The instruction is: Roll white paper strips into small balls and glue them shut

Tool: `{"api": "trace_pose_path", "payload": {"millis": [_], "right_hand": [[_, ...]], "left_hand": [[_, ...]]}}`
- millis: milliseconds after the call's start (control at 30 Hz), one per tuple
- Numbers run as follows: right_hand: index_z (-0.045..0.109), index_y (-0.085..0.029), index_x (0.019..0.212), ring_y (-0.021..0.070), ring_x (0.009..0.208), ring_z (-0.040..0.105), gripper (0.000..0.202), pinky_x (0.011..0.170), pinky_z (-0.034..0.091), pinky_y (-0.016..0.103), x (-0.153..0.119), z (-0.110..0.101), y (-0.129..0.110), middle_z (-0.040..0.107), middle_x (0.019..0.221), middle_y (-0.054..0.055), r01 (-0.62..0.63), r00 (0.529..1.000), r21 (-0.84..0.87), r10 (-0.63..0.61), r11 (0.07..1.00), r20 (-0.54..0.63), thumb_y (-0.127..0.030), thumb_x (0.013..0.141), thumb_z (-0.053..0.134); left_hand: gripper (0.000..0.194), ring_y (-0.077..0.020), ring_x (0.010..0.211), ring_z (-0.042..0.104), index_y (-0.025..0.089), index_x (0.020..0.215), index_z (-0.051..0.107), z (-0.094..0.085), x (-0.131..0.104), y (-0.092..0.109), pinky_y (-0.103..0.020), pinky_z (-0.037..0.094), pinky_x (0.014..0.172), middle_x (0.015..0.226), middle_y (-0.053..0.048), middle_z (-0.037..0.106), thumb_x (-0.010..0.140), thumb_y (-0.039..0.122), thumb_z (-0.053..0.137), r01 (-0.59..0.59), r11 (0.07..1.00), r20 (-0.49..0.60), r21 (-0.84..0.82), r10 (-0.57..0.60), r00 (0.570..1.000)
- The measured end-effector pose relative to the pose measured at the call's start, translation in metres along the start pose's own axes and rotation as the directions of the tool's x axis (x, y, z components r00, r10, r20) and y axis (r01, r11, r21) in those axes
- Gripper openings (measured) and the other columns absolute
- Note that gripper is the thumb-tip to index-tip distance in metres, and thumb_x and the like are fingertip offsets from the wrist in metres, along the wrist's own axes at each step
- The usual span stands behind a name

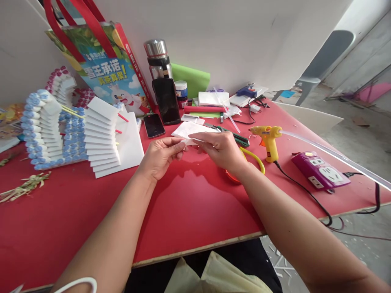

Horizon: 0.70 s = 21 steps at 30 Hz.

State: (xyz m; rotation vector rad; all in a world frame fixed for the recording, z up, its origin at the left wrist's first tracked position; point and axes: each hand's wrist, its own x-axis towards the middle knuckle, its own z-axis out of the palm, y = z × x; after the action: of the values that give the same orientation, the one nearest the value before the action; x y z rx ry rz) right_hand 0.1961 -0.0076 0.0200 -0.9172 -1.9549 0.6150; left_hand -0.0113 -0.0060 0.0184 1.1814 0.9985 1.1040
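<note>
Between my two hands is a small white piece of paper (pixel 190 142), pinched at both ends above the red table. My left hand (pixel 163 155) grips its left end between thumb and fingers. On the other end, the fingers of my right hand (pixel 220 148) are closed, with the back of the hand hiding part of the piece. Just behind lies a white sheet (pixel 186 129). Beyond my right hand is a green-handled tool (pixel 241 139), partly covered. Yellow-handled scissors (pixel 258 159) lie under my right wrist, mostly hidden.
A yellow glue gun (pixel 269 142) with a long clear stick stands at right, near a purple power strip (pixel 320 170). At left are a stepped white paper model (pixel 102 138) and a blue-and-white one (pixel 39 130). Two phones (pixel 154 125), a steel flask (pixel 157 57) and a printed bag (pixel 104 77) stand behind.
</note>
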Motion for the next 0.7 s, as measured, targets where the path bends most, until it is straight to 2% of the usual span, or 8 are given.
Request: {"api": "trace_pose_path", "payload": {"millis": [100,267,333,400,467,533,633,700], "right_hand": [[0.075,-0.022,0.113,0.0161,0.070,0.067,0.036,0.077,0.052,0.031,0.000,-0.001,-0.002,0.074,0.085,0.003,-0.042,0.998,0.085,0.039,0.995,0.040,-0.013,0.089,0.049],[0.075,-0.017,0.088,0.0174,0.071,0.070,0.026,0.074,0.055,0.031,0.002,-0.007,-0.007,0.072,0.079,0.003,-0.173,0.984,0.280,0.153,0.944,0.090,-0.012,0.082,0.051],[0.076,-0.017,0.090,0.0202,0.078,0.073,0.022,0.075,0.056,0.032,0.004,-0.013,-0.006,0.075,0.086,0.005,-0.241,0.970,0.414,0.213,0.878,0.114,-0.016,0.084,0.055],[0.075,-0.020,0.107,0.0227,0.082,0.074,0.026,0.073,0.058,0.033,0.006,-0.018,-0.005,0.077,0.097,0.007,-0.301,0.951,0.547,0.289,0.781,0.110,-0.030,0.089,0.060],[0.070,-0.022,0.123,0.0241,0.079,0.075,0.041,0.067,0.059,0.034,0.009,-0.021,-0.004,0.077,0.103,0.010,-0.381,0.910,0.636,0.395,0.671,0.129,-0.047,0.093,0.058],[0.067,-0.019,0.127,0.0257,0.075,0.075,0.052,0.066,0.060,0.037,0.010,-0.020,-0.003,0.078,0.099,0.013,-0.495,0.851,0.664,0.466,0.560,0.241,-0.057,0.094,0.055],[0.072,-0.014,0.117,0.0268,0.073,0.075,0.049,0.067,0.063,0.041,0.010,-0.014,-0.001,0.078,0.093,0.015,-0.606,0.791,0.642,0.448,0.470,0.418,-0.054,0.092,0.061],[0.076,-0.015,0.110,0.0243,0.072,0.074,0.040,0.067,0.064,0.039,0.008,-0.010,0.000,0.078,0.091,0.012,-0.608,0.792,0.635,0.415,0.477,0.447,-0.049,0.089,0.068]], "left_hand": [[0.023,-0.0073,0.057,0.051,0.014,0.079,0.079,-0.001,0.000,0.002,-0.022,0.043,0.056,0.074,-0.005,0.067,0.068,0.031,0.088,0.036,0.998,0.007,-0.049,-0.036,0.999],[0.023,-0.0074,0.057,0.051,0.014,0.082,0.080,-0.002,0.001,0.002,-0.022,0.043,0.056,0.074,-0.005,0.069,0.068,0.031,0.088,0.032,0.999,0.005,-0.033,-0.032,0.999],[0.024,-0.0075,0.057,0.052,0.014,0.084,0.080,-0.005,0.001,0.002,-0.022,0.043,0.057,0.074,-0.005,0.070,0.068,0.031,0.088,0.008,1.000,-0.011,-0.015,-0.008,1.000],[0.024,-0.0080,0.057,0.053,0.015,0.087,0.080,-0.006,0.001,0.002,-0.023,0.044,0.058,0.074,-0.005,0.071,0.069,0.030,0.088,-0.036,0.999,-0.023,0.012,0.036,0.999],[0.023,-0.0084,0.057,0.054,0.016,0.090,0.080,-0.006,-0.001,0.004,-0.024,0.046,0.059,0.076,-0.005,0.072,0.071,0.029,0.086,-0.090,0.994,-0.010,0.064,0.090,0.996],[0.021,-0.0084,0.057,0.053,0.016,0.091,0.081,-0.003,-0.003,0.007,-0.024,0.047,0.061,0.077,-0.005,0.072,0.074,0.029,0.084,-0.139,0.979,0.023,0.149,0.137,0.990],[0.019,-0.0089,0.058,0.053,0.016,0.090,0.081,0.003,-0.007,0.011,-0.025,0.048,0.064,0.077,-0.005,0.073,0.079,0.031,0.080,-0.186,0.950,0.069,0.250,0.174,0.982],[0.018,-0.0098,0.059,0.053,0.016,0.090,0.081,0.006,-0.009,0.012,-0.026,0.049,0.064,0.077,-0.005,0.073,0.080,0.032,0.079,-0.203,0.939,0.081,0.279,0.187,0.979]]}}
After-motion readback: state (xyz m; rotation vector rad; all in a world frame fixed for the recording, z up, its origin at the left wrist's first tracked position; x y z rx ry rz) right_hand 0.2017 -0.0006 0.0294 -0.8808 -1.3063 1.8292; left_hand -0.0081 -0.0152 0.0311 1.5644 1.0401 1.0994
